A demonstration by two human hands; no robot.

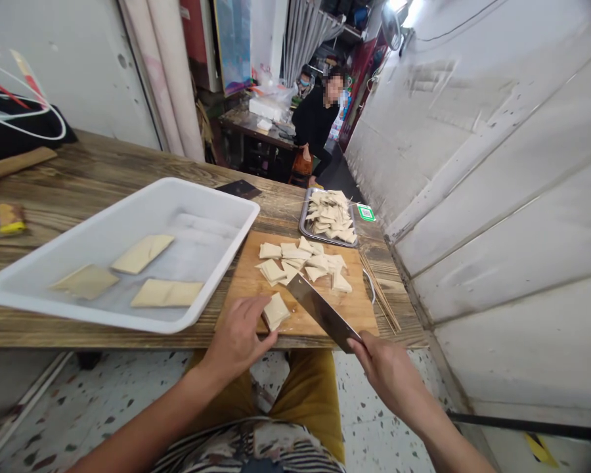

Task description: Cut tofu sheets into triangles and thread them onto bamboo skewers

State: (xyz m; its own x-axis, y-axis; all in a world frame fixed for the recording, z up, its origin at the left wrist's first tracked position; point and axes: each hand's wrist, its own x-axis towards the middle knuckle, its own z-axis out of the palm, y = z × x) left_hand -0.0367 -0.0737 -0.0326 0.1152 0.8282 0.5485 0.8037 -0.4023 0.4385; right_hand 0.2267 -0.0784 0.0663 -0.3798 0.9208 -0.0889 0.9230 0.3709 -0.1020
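Observation:
My left hand [236, 338] rests with its fingertips on a pale tofu piece [276, 311] at the near edge of a wooden cutting board [241, 282]. My right hand [389, 374] grips the handle of a steel cleaver [320, 312], whose blade stands on the board just right of that piece. Beyond the blade lies a heap of cut tofu triangles [300, 263]. More triangles are piled in a steel tray [325, 238] behind the board. Several larger tofu sheets, such as one [142, 254], lie in a white plastic tray [128, 210] left of the board.
The board sits on a wooden table [79, 177] against a white wall [497, 197]. Wooden skewers [379, 292] lie to its right. A dark phone [239, 189] and a green QR card [366, 212] lie further back. A seated person [315, 118] is beyond the table.

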